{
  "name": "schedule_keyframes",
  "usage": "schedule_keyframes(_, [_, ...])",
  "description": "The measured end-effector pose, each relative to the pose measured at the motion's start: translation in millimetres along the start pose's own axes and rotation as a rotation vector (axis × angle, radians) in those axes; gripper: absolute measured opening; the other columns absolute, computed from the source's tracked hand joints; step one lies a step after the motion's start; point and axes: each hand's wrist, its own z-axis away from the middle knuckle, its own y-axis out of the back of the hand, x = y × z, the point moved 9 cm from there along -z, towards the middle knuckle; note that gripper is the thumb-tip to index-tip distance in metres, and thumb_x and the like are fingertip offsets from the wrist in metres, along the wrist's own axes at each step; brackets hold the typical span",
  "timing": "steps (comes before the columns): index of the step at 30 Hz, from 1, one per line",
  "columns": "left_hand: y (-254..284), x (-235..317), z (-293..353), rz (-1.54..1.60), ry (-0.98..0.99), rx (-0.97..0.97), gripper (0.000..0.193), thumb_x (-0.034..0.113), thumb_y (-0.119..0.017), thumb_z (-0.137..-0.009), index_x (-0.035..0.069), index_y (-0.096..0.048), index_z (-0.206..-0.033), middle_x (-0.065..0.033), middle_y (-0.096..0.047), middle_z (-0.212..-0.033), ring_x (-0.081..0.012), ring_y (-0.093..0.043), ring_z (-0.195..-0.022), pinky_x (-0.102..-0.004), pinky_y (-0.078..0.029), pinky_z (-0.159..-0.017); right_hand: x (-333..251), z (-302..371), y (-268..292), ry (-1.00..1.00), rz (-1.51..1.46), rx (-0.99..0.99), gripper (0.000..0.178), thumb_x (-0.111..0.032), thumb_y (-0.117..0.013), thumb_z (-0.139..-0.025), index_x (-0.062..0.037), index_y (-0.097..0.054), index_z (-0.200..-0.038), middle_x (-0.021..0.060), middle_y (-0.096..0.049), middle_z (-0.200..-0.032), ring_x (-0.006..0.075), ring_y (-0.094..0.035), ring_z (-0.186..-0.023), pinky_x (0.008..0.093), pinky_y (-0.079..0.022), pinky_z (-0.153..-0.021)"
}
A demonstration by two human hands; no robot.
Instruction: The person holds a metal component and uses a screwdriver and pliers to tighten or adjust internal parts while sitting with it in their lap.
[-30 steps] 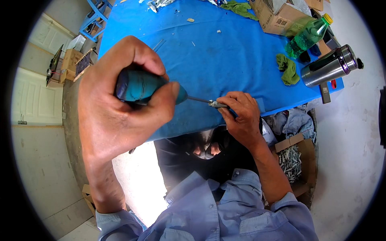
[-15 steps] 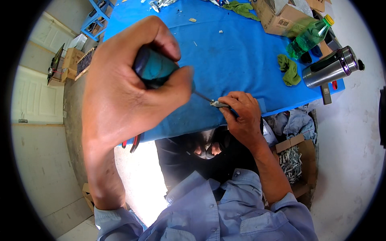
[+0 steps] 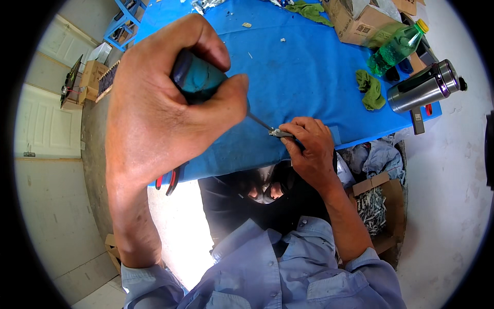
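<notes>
My left hand (image 3: 146,110) is closed around the thick teal handle of a screwdriver (image 3: 201,81) with a dark end. Its thin shaft slants down to the right, and the tip meets a small silver metal part (image 3: 277,133). My right hand (image 3: 313,147) pinches that part between thumb and fingers at the near edge of the blue-covered table (image 3: 303,67). The fingers hide part of the piece, and its exact kind is too small to make out.
A steel flask (image 3: 419,92), a green bottle (image 3: 393,54), a green cloth (image 3: 369,91) and a cardboard box (image 3: 360,26) stand on the right. Red-and-black handles (image 3: 174,180) stick out at the near left edge. Below right, an open carton (image 3: 393,206) holds many metal pieces.
My left hand and the screwdriver have shifted very slightly, and the blur on the thumb is gone. The right hand keeps its pinch on the metal part in the same place.
</notes>
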Motion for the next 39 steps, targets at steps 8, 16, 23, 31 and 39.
schedule_keyframes(8, [0,-2,0,0.022,-0.003,0.014,0.017,-0.001,-0.074,-0.072,0.005,-0.062,-0.083,-0.0036,-0.059,-0.075,-0.0116,-0.059,-0.064,-0.0273,-0.047,-0.061,0,0,0,-0.002,0.0,-0.002,0.024,-0.01,-0.079,-0.083,-0.014,-0.072,-0.106,0.0021,-0.067,-0.102,0.0262,-0.063,-0.093,0.0407,-0.044,-0.081])
schedule_keyframes(16, [0,7,-3,-0.013,-0.026,0.036,0.016,0.002,-0.073,-0.074,0.005,-0.062,-0.084,-0.0032,-0.059,-0.074,-0.0113,-0.058,-0.063,-0.027,-0.044,-0.059,-1,0,1,0.005,-0.007,-0.002,0.026,-0.008,-0.079,-0.082,-0.013,-0.073,-0.106,0.0031,-0.068,-0.102,0.0266,-0.063,-0.093,0.0405,-0.045,-0.08])
schedule_keyframes(23, [-4,15,-8,0.027,-0.034,0.076,0.015,0.004,-0.074,-0.078,0.004,-0.062,-0.085,-0.0011,-0.057,-0.073,-0.0079,-0.054,-0.064,-0.0253,-0.041,-0.058,-1,-1,1,0.003,-0.01,-0.004,0.026,-0.007,-0.079,-0.081,-0.0124,-0.073,-0.106,0.0035,-0.068,-0.103,0.0269,-0.064,-0.094,0.0406,-0.046,-0.081])
schedule_keyframes(31, [-16,-1,-24,0.082,0.058,-0.056,0.016,0.011,-0.077,-0.083,0.004,-0.062,-0.084,0.0017,-0.052,-0.066,-0.0042,-0.048,-0.06,-0.0251,-0.036,-0.054,-2,-2,2,0.013,-0.029,-0.009,0.023,-0.007,-0.078,-0.083,-0.0119,-0.073,-0.105,0.0045,-0.068,-0.102,0.0288,-0.064,-0.092,0.0416,-0.047,-0.081])
schedule_keyframes(39, [-20,-6,-27,0.112,0.118,-0.096,0.017,0.015,-0.076,-0.084,0.003,-0.063,-0.083,0.0024,-0.048,-0.06,-0.0041,-0.042,-0.056,-0.0272,-0.031,-0.05,-2,-11,1,0.006,0.003,-0.127,0.022,-0.008,-0.077,-0.082,-0.0095,-0.072,-0.104,0.0096,-0.069,-0.101,0.0343,-0.065,-0.094,0.0453,-0.051,-0.08])
